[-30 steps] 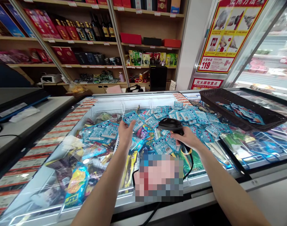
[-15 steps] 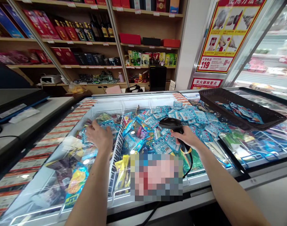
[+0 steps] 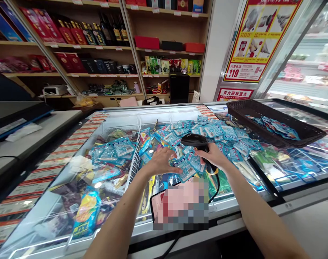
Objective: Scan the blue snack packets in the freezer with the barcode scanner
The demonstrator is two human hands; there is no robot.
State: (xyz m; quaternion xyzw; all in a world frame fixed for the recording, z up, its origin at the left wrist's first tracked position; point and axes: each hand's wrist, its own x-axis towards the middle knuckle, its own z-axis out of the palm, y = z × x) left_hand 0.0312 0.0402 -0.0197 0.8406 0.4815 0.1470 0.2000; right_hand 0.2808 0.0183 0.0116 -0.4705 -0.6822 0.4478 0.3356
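My right hand (image 3: 213, 155) grips a black barcode scanner (image 3: 195, 141) by its handle, the head pointing left over an open chest freezer (image 3: 126, 114). My left hand (image 3: 161, 160) reaches down, palm down, onto a blue packet with a barcode label (image 3: 185, 169) just below the scanner head; its fingers curl over the packet's edge. Several blue packets (image 3: 215, 132) are heaped in the right compartment. Another pile of blue packets (image 3: 114, 150) lies in the left compartment, beyond a white wire divider (image 3: 134, 162).
A black basket (image 3: 271, 124) holding a few blue packets rests on the closed glass lid at right. A phone with a blurred screen (image 3: 180, 205) lies on the freezer's front edge. A counter (image 3: 23, 138) stands left, shelves of boxes and bottles behind.
My left hand carried a blue packet to the left pile, let it go, then swung back right onto a packet beside the scanner. The right hand with the scanner has barely moved.
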